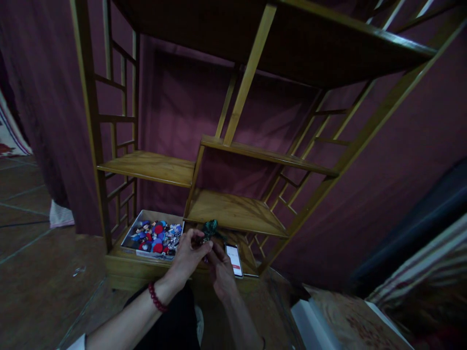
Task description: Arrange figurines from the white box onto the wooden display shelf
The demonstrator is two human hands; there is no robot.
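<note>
In the box; colourful trinkets

Two bare hands, one left hand and one right hand, were at lower centre, with one dark green stringy bundle by their fingertips. One dark red beaded bracelet showed below left. One shallow white-walled box stood left of centre; its small red, blue and silvery pieces overlapped too much to count. One white-screened phone lay right of the hands. Three light-brown wooden shelf boards crossed mid-frame.
</note>
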